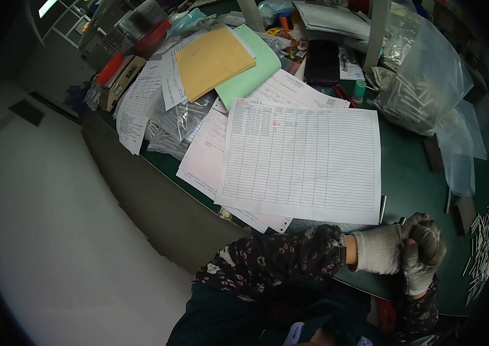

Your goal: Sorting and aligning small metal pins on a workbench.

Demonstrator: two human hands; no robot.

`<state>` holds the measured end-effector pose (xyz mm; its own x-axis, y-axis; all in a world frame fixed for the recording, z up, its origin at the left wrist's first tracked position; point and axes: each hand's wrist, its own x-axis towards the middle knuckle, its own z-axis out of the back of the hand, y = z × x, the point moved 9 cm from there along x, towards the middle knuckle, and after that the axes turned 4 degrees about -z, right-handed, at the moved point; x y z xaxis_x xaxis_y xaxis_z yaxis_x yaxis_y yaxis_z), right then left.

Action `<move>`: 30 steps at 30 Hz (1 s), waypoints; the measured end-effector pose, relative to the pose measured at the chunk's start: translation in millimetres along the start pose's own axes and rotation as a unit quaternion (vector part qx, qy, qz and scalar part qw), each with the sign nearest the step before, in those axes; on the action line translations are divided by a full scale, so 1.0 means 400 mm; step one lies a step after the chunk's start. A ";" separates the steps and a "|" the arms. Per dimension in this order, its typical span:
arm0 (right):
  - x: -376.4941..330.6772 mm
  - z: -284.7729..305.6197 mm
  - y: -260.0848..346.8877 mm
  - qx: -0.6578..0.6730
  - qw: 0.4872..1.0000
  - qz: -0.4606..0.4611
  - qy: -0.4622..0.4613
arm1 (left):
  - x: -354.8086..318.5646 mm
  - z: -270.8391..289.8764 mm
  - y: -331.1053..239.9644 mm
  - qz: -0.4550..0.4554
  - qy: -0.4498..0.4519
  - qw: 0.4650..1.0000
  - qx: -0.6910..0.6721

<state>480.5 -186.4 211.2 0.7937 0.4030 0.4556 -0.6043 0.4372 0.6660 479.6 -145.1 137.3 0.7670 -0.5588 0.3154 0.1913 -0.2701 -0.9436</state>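
My left hand (381,249) and my right hand (424,251), both in worn grey-white gloves, meet over the green table's front edge at the right. Their fingers are curled and pressed together, overlapping, so what lies between them is hidden. A small shiny metal tip (403,220) shows by the left fingers; I cannot tell whether it is held. Just beyond stands or lies a thin metal pin (383,209), beside a printed table sheet (308,155). Many loose metal pins (480,254) are scattered right of my hands, near a dark block (463,215).
Clear plastic bags (423,86) of metal pins stand at the back right. Behind the sheet lie a black phone (322,62), a small green-capped bottle (359,91), a tan envelope (212,62) and a green folder (256,66). Another bag of pins (169,135) sits at the left edge.
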 end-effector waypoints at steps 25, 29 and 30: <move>0.002 0.003 -0.001 0.000 1.000 0.003 -0.007 | 0.000 0.018 -0.051 -0.007 -0.036 0.995 -0.088; 0.006 0.002 0.003 0.015 1.000 0.003 -0.005 | 0.002 0.020 -0.059 -0.029 -0.027 0.999 -0.036; 0.005 0.000 0.006 0.015 1.000 0.003 -0.005 | 0.004 0.022 -0.071 -0.049 -0.027 0.998 -0.032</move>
<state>480.7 -184.5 213.7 0.7911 0.3966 0.4657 -0.6066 0.4103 0.6810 480.8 -131.5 163.6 0.7788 -0.4840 0.3989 0.2293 -0.3722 -0.8994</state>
